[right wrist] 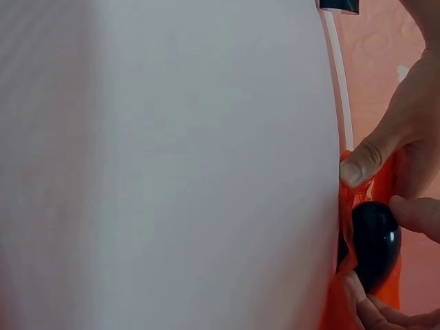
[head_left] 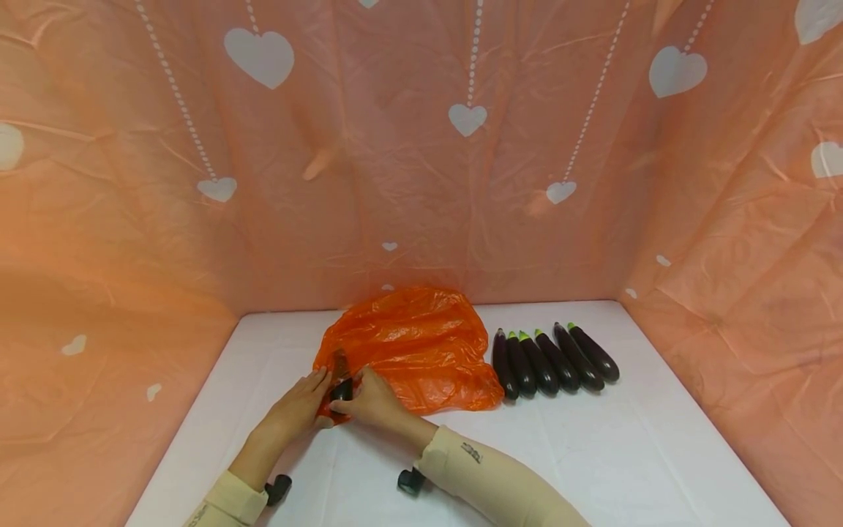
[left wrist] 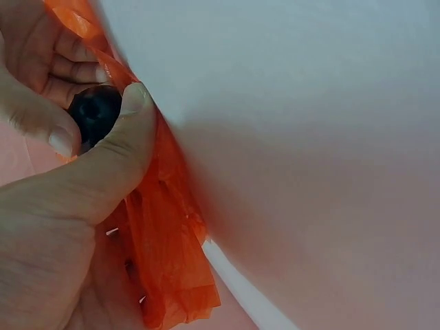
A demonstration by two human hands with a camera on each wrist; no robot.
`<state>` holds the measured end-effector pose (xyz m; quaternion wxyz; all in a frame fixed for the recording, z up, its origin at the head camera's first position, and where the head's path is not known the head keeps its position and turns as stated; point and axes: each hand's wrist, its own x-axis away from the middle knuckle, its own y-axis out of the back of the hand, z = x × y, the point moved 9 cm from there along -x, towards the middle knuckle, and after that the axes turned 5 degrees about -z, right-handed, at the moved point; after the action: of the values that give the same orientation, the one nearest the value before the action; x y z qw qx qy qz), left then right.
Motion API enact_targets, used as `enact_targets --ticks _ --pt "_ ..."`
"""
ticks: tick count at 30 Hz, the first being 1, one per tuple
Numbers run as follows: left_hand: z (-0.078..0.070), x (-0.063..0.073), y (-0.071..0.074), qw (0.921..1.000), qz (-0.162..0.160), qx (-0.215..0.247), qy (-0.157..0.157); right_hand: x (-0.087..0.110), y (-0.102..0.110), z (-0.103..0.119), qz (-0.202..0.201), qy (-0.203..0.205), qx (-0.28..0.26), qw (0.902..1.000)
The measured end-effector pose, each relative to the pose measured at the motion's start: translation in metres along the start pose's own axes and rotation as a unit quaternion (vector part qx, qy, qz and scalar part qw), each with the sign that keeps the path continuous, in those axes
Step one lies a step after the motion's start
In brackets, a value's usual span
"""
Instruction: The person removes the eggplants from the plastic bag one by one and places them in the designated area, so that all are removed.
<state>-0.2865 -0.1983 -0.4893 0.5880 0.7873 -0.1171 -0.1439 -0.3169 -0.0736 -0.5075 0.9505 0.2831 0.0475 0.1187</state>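
Note:
An orange plastic bag [head_left: 421, 344] lies spread on the white table, with its mouth towards the near left. My left hand [head_left: 293, 410] holds the bag's edge at that mouth, its thumb [left wrist: 134, 127] over the film in the left wrist view. A dark eggplant [head_left: 342, 395] lies partly inside the bag, its farther part showing dimly through the film. My right hand [head_left: 378, 401] grips its near, rounded end between thumb and fingers. In the right wrist view the glossy eggplant end [right wrist: 377, 240] sits in the bag opening between both hands.
Several dark eggplants [head_left: 543, 366] lie side by side to the right of the bag, stem ends away from me. The white tabletop [head_left: 527, 446] runs back to an orange curtain [head_left: 421, 205] with pale hearts, which also hangs at both sides.

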Motion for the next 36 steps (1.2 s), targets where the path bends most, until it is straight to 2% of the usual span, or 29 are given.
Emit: enact_targets --ticks 9,19,36 --pt "-0.003 0.000 0.000 0.9998 -0.005 -0.017 -0.014 0.004 0.007 0.000 0.011 0.009 -0.014 0.9998" --pt "-0.002 -0.001 -0.002 0.9996 0.001 -0.027 -0.009 0.010 0.022 -0.011 0.032 -0.018 -0.009 0.9993" --pt "-0.004 0.002 0.000 0.9995 -0.001 -0.024 -0.017 0.022 0.047 -0.029 0.057 -0.029 -0.024 0.9977"
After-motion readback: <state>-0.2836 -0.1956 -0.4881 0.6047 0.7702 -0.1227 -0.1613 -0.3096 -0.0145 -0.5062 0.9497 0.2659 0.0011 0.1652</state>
